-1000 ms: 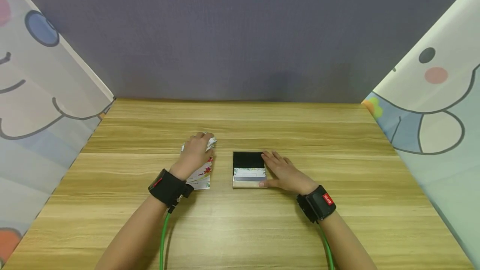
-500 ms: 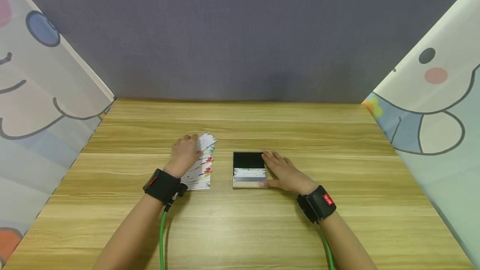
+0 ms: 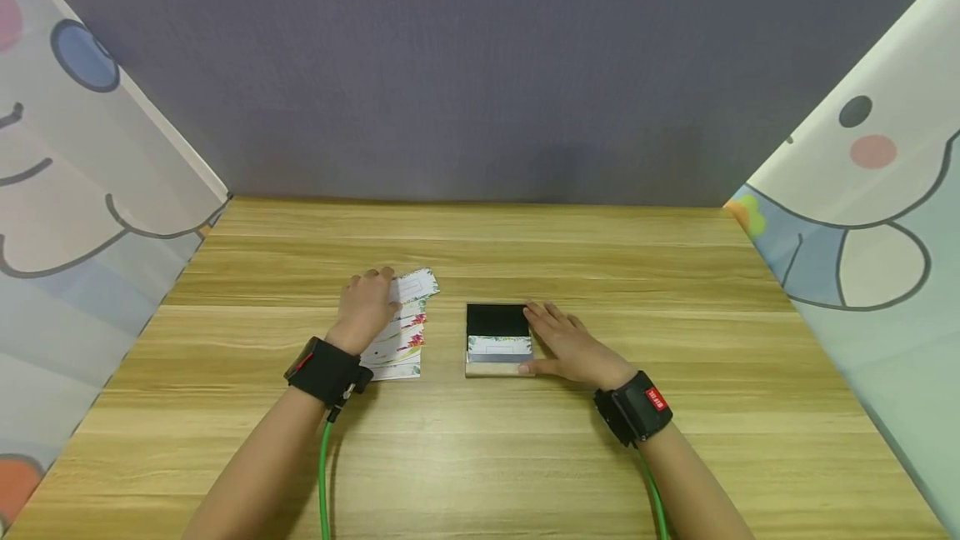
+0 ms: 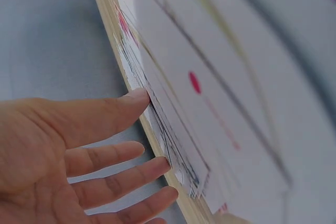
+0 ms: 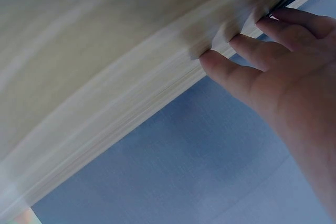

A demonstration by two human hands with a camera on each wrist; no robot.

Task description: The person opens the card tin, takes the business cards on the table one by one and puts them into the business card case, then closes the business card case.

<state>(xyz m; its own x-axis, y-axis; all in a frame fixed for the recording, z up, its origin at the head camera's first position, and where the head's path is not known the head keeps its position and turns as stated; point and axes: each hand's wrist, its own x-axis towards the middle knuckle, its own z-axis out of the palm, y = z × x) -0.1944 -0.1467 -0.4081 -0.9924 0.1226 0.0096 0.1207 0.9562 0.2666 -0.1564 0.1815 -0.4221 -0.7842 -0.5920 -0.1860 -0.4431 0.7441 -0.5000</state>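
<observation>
My left hand [image 3: 363, 307] rests at the left end of a fanned stack of white cards printed with flowers [image 3: 397, 354]. Its thumb touches the cards in the left wrist view, with the other fingers loosely extended beside it. The top card [image 3: 417, 284], patterned with leaves, sticks out to the right of that hand. An open black card case [image 3: 497, 319] lies flat to the right, a leaf-bordered card [image 3: 499, 346] inside it. Along the case's right side rests my right hand [image 3: 573, 348], fingers spread, index finger at the far corner and thumb at the near one.
Both hands are over a wooden table [image 3: 480, 457] with a grey panel [image 3: 480, 73] behind it. Cartoon-printed sheets hang at left and right. A black band [image 3: 326, 372] with a green cable [image 3: 324, 482] is on the left wrist; the right wrist wears a similar one.
My left hand has drawn back to the left, uncovering more of the cards. The top card has turned flatter and moved slightly right. The right hand and the card case have stayed put.
</observation>
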